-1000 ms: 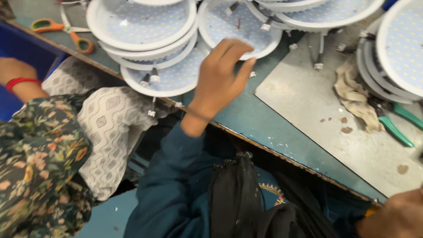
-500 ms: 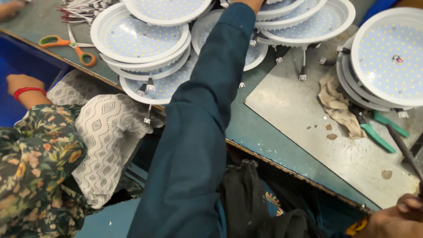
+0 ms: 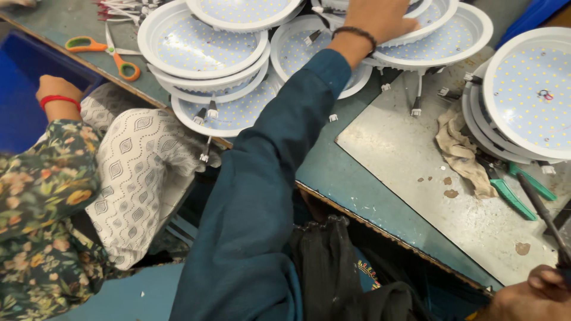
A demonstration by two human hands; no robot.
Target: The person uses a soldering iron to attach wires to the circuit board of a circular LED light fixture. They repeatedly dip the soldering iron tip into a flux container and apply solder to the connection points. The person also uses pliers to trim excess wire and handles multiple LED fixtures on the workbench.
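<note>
- Workbench (image 3: 351, 178): a blue-green top with a grey metal plate (image 3: 416, 178) laid on its right part; it carries everything below.
- Lamp panels: round white shells dotted with small yellow light points. One pile (image 3: 202, 50) sits at the upper left, a second pile (image 3: 529, 101) at the right edge, and a spread of single panels lies along the top. All show their dotted faces open, with short wire clips hanging from the rims; none appears covered, so the work on them looks unfinished.
- Neighbouring person (image 3: 47, 196): a floral sleeve and patterned cloth at the left, wrist with a red band; this hand touches nothing on the bench.
- Left hand (image 3: 380, 18): stretched far forward in a dark blue sleeve, palm down on a panel (image 3: 443, 41) at the top centre. Its fingers lie flat or curled over the rim; whether they clasp it cannot be told.
- Right hand (image 3: 535, 294): low at the bottom right corner, fingers closed around a thin dark tool (image 3: 544, 217), probably a screwdriver.
- Rag (image 3: 461, 151): crumpled on the plate, just beside green-handled pliers (image 3: 505, 190).
- Scissors (image 3: 110, 53): orange and green handles, left of the first pile, untouched.
</note>
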